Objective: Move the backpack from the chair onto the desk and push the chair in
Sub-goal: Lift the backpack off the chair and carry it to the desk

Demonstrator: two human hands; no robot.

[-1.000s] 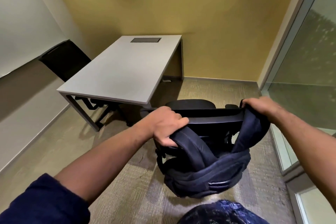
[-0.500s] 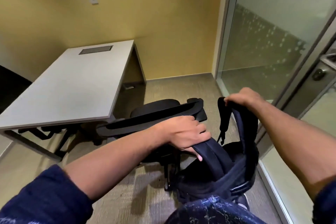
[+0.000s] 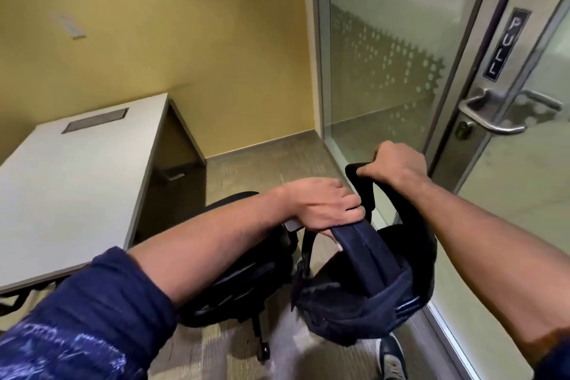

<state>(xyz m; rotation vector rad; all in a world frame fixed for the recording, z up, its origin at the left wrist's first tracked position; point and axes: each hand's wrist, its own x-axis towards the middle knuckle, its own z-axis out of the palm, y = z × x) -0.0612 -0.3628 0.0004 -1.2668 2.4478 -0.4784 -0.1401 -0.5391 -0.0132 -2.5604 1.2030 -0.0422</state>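
We look down into a small room with yellow walls [image 3: 185,25], where a frosted glass partition [image 3: 379,65] and a door [image 3: 524,139] marked "PULL" close off the right side. The pale bench [image 3: 68,182] fills the left, its top bare apart from a grey inset panel [image 3: 95,121] near the far edge. The black chair [image 3: 234,284] stands on the carpet [image 3: 265,163] just beside the bench's near corner, its seat partly hidden behind our left forearm and one caster showing below. The dark backpack [image 3: 354,296] hangs in the air to the right of the chair, clear of the seat and well short of the bench, close to the glass. Our left hand [image 3: 320,210] is clenched around one padded strap [image 3: 361,244], fingers wrapped under it. Our right hand [image 3: 394,166] is closed tight on the other strap [image 3: 361,176], pulling it up and away so the two straps spread apart. Blue sleeves [image 3: 92,318] are pushed up both arms, and a shoe [image 3: 391,361] shows on the floor below the backpack. The door's metal handle [image 3: 490,117] sits level, well above the hands.
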